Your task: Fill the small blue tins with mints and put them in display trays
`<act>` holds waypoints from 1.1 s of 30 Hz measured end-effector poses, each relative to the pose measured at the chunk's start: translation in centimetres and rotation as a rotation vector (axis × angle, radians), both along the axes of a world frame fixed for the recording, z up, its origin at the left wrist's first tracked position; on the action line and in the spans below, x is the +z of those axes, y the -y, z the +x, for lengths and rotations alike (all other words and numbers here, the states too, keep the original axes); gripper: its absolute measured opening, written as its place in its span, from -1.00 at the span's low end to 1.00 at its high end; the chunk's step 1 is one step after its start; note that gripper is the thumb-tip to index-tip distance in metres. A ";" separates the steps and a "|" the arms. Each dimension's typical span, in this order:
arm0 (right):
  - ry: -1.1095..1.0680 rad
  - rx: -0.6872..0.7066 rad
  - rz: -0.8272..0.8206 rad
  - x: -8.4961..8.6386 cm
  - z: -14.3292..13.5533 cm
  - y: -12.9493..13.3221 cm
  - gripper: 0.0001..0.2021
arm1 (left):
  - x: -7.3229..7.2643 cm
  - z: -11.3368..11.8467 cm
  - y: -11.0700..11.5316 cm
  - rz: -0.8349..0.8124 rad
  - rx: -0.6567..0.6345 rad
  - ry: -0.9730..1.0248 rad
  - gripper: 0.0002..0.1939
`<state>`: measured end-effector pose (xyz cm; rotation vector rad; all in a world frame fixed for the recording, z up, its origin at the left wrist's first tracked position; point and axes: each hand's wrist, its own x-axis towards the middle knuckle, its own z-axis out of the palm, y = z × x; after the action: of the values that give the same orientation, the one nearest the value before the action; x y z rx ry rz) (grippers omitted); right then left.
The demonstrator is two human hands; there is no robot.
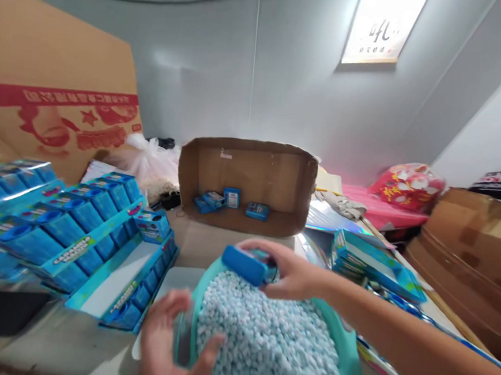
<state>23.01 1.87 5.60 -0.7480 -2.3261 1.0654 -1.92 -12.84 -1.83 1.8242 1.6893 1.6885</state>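
Blue box [243,265] in right hand's [286,269] grip, teal basin's [352,354] eleven o'clock; pebbly pellets [265,333] below; left hand [173,343] open, nine o'clock.

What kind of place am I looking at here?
Probably a small packing workshop: rows of blue boxes, a basin of small pale pieces and an open cardboard carton.

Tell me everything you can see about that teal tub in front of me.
The teal tub looks round and plastic, with a smooth rim. It sits upright, its near edge cut off by the picture, and is filled close to the rim with small, pale blue and whitish pellets. The right hand holds a blue box over its far side. The open left hand is at its left, the thumb in front of it; whether either hand touches it, I can't tell.
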 end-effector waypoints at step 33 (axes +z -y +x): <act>0.588 -0.130 0.057 -6.2 0.6 3.8 -0.46 | -0.7 2.9 -7.0 -0.483 -0.258 0.366 -0.51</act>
<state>23.64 -1.91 -0.63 -1.3111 -2.7159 0.7888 0.98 -5.89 -2.48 1.3462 1.4670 1.2706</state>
